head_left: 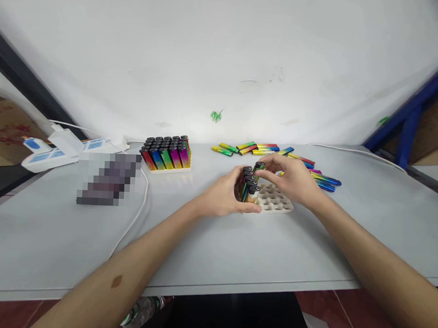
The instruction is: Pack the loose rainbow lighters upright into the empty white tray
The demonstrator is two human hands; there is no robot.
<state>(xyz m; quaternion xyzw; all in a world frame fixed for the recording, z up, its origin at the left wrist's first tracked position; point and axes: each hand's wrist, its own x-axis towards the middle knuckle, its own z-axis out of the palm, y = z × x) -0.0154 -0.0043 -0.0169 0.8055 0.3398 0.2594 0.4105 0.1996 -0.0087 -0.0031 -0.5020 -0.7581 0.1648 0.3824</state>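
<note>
A cream-coloured tray [275, 205] with rows of holes stands on the table in front of me. Several black-topped lighters [253, 190] are upright in a row along its left side. My left hand [223, 193] is wrapped round that end, its thumb along the tray's front edge and its fingers partly hidden behind the lighters. Between the thumb and fingers of my right hand [289, 176] is a lighter [258, 166] with a black top, above the far left part of the tray; its lower end is hidden.
A full tray of upright coloured lighters [166, 154] stands at the back left. Loose shiny lighters [265, 149] lie behind and to the right of my hands. On the left are a power strip [63, 152], a white cable [142, 204] and a pixelated dark object [109, 181].
</note>
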